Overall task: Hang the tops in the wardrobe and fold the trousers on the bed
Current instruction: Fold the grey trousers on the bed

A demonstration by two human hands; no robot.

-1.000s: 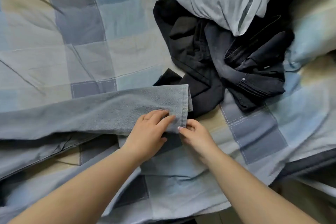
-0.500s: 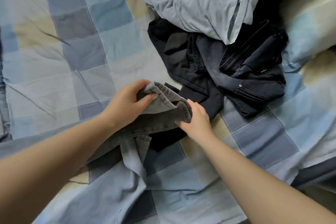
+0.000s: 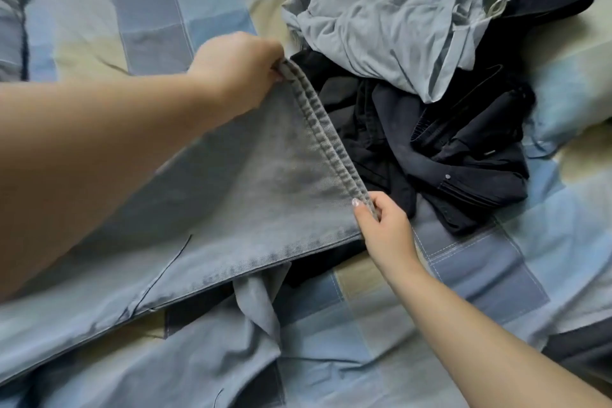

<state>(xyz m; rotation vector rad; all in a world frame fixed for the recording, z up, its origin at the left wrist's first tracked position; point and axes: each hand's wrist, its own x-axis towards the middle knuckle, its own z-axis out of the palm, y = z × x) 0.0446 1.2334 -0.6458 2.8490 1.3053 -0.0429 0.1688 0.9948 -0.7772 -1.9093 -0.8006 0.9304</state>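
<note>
1. The left hand [image 3: 238,73] pinches one corner of the jeans' hem [image 3: 326,129], fingers curled tight round the stacked cuffs; the right hand [image 3: 385,228] pinches the other corner between thumb and fingertips. Both grips are closed on cloth, with the hem drawn taut between them.

2. The hem runs from about 11 o'clock down to 5 o'clock of frame centre. Hold that tension evenly, so both cuff layers stay aligned (they look matched edge to edge, though the far side is hidden).

3. The jeans [image 3: 231,209] lie on the bed [image 3: 149,10], the legs trailing off toward 8 o'clock under the left forearm. The fold in hand, as I judge it, is carrying the hem over toward the waist; lift both corners together and level, or the legs will skew.

4. Watch the lower seam edge at 6 o'clock: a loose flap of pale cloth [image 3: 255,308] pokes out beneath it and may bunch under the fold.

5. The pile [image 3: 430,109] of dark clothes with a grey top [image 3: 381,30] over it sits at 1 o'clock, just beside the hem. Keep the hem clear of it, lest a dark sleeve get dragged in.

6. Lay the fold down flat, then smooth outward from the crease.
</note>
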